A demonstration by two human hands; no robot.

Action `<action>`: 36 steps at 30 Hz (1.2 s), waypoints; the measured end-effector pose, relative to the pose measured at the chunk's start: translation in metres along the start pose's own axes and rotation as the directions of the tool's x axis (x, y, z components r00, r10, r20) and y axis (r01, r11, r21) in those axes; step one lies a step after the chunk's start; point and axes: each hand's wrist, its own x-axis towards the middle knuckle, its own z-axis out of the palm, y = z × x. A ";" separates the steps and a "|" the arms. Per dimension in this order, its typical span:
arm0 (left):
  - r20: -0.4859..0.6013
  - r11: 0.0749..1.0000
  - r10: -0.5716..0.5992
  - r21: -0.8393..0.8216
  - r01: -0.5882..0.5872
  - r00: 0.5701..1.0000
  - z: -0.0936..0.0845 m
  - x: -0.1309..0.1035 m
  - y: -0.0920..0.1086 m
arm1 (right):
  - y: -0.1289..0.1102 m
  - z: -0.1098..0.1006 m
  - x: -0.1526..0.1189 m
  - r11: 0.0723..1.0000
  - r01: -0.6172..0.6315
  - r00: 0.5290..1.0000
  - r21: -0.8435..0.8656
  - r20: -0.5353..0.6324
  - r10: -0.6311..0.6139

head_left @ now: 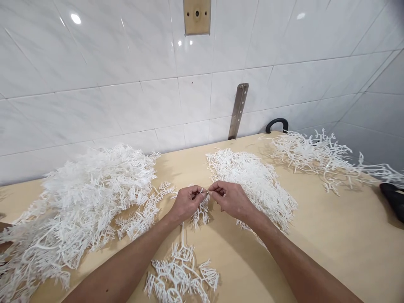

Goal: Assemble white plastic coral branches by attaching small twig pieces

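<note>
At the middle of the table, my left hand [187,203] and my right hand [232,199] meet fingertip to fingertip. Both are closed in a pinch on a small white artificial sprig [201,213], whose forked tips hang below the fingers. The exact point where they grip it is too small to make out. Nearer to me lies a larger white artificial branch [184,269], its thin stem pointing toward my left hand. Beside my left wrist rest loose white sprigs [142,216]. A dense pile of white sprigs [249,176] lies just behind and right of my right hand.
A big heap of white branches [94,202] covers the table's left side. Bare white stems [315,155] spread across the back right of the wooden table [331,235]. A metal strip [238,111] leans against the tiled wall. Black curved handle [277,122] and black object [393,200] sit at the right.
</note>
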 end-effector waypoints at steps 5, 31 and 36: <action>-0.038 1.000 0.020 0.022 -0.019 0.999 0.001 -0.003 0.002 | -0.003 0.001 0.000 0.998 0.046 0.998 -0.048 -0.037 -0.048; 0.044 0.998 0.066 0.012 -0.067 0.997 -0.005 -0.002 0.012 | -0.003 0.035 0.007 0.840 0.136 0.904 -0.525 -0.282 -0.322; 0.082 0.998 0.056 -0.029 -0.053 0.995 -0.003 -0.008 0.005 | -0.004 0.005 0.012 0.934 -0.066 0.881 -0.350 -0.459 -0.110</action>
